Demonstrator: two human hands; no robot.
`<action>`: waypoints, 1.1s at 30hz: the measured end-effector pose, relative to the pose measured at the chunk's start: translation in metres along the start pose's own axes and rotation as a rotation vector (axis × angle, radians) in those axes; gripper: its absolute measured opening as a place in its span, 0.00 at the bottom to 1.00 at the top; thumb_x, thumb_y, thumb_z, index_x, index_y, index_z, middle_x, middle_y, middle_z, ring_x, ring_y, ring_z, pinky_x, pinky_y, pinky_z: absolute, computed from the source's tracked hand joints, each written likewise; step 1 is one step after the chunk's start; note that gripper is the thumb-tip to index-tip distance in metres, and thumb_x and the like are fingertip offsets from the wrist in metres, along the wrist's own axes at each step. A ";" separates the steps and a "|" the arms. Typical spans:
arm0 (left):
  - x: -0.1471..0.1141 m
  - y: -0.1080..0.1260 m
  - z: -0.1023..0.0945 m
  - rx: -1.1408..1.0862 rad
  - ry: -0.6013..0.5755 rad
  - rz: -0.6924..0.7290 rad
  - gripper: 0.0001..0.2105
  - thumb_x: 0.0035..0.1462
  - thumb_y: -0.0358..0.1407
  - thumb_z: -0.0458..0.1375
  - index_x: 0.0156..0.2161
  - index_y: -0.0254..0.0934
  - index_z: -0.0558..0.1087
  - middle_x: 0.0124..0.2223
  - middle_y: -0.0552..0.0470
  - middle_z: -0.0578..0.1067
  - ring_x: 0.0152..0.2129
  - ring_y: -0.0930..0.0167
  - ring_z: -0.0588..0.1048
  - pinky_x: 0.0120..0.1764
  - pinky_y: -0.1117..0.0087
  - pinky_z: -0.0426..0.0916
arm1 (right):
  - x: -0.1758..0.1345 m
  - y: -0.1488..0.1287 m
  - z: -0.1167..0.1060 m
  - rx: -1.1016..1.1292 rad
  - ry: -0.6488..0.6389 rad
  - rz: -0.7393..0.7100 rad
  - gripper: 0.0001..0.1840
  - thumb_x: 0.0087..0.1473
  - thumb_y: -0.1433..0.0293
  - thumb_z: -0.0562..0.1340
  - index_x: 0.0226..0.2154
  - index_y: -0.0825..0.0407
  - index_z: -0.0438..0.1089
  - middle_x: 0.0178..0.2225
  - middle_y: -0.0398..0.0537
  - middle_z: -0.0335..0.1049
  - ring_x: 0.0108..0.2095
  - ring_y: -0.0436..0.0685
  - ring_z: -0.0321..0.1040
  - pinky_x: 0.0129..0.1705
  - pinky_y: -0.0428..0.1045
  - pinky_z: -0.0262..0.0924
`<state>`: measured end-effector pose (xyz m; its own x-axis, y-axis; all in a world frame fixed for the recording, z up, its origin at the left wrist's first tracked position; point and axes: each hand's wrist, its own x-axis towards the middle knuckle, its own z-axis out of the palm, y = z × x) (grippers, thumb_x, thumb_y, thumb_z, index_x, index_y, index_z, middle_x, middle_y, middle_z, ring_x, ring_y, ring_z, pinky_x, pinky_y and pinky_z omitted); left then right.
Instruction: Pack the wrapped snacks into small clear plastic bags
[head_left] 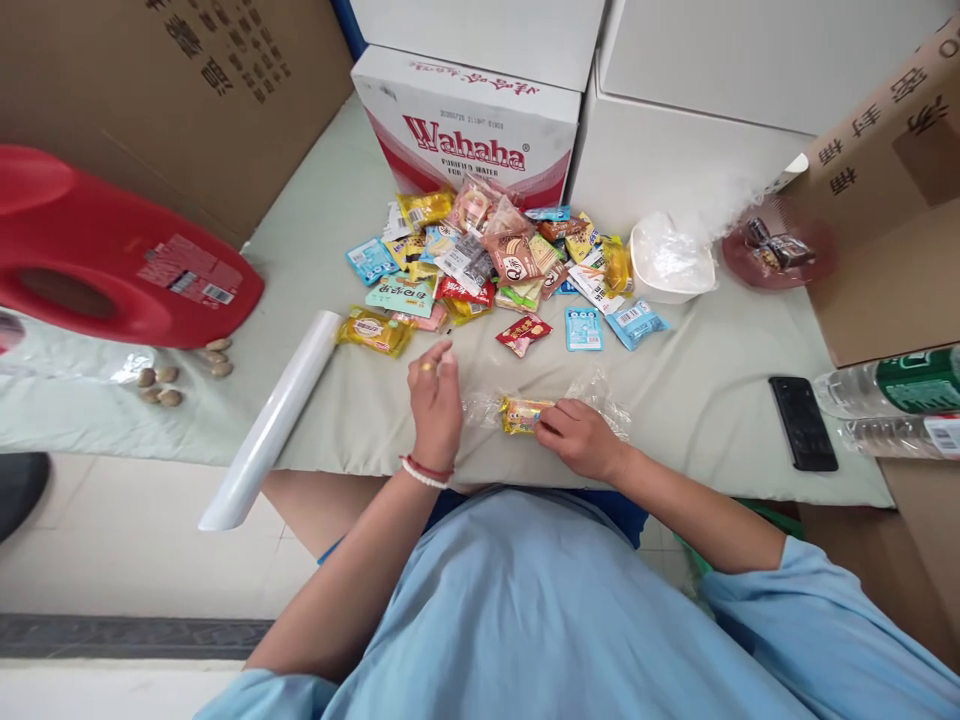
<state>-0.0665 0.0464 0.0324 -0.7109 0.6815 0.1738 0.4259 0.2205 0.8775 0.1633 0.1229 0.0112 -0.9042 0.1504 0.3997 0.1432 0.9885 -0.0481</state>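
Note:
My right hand [581,437] has its fingers closed on the right end of a small yellow snack packet [523,413]. The packet lies on a clear plastic bag [604,400], which is spread crinkled on the cloth. Left of it, my left hand [435,395] is raised slightly with bent fingers a little apart, and I see nothing in it. A ring and two bracelets are on that hand and wrist. Just beyond my hands are a red packet [523,334], a blue packet [583,329] and a large pile of mixed wrapped snacks [480,260].
A white roll [274,420] overhangs the table's front edge. Left are a red jug [127,250] and several brown nuts [166,375]. A white bowl [671,265] with plastic, a reddish bowl [731,250], a phone [802,423] and bottles [862,388] are right. Cartons [465,130] stand behind.

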 end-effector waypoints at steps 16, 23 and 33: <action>-0.002 -0.010 -0.004 0.499 -0.630 0.046 0.25 0.52 0.44 0.66 0.53 0.34 0.75 0.51 0.41 0.76 0.45 0.58 0.79 0.49 0.59 0.73 | -0.003 -0.010 0.005 0.089 0.008 0.045 0.11 0.69 0.75 0.58 0.46 0.52 0.75 0.49 0.54 0.77 0.44 0.60 0.66 0.42 0.55 0.60; -0.038 0.019 -0.020 0.215 -0.451 0.081 0.06 0.61 0.39 0.59 0.37 0.41 0.76 0.32 0.54 0.76 0.28 0.69 0.75 0.35 0.68 0.70 | -0.005 -0.019 0.007 0.183 -0.018 0.145 0.16 0.69 0.74 0.57 0.55 0.49 0.74 0.54 0.54 0.76 0.50 0.61 0.69 0.48 0.57 0.66; -0.052 0.034 0.029 0.325 -0.672 0.379 0.14 0.65 0.28 0.50 0.48 0.36 0.77 0.42 0.45 0.76 0.39 0.63 0.77 0.42 0.62 0.73 | -0.015 0.001 -0.047 0.660 0.024 0.323 0.16 0.67 0.74 0.56 0.50 0.48 0.77 0.48 0.52 0.79 0.50 0.58 0.75 0.54 0.55 0.71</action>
<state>0.0014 0.0392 0.0404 -0.0461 0.9983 0.0369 0.7821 0.0131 0.6230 0.1962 0.1212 0.0484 -0.8479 0.4428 0.2915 0.1224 0.6984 -0.7051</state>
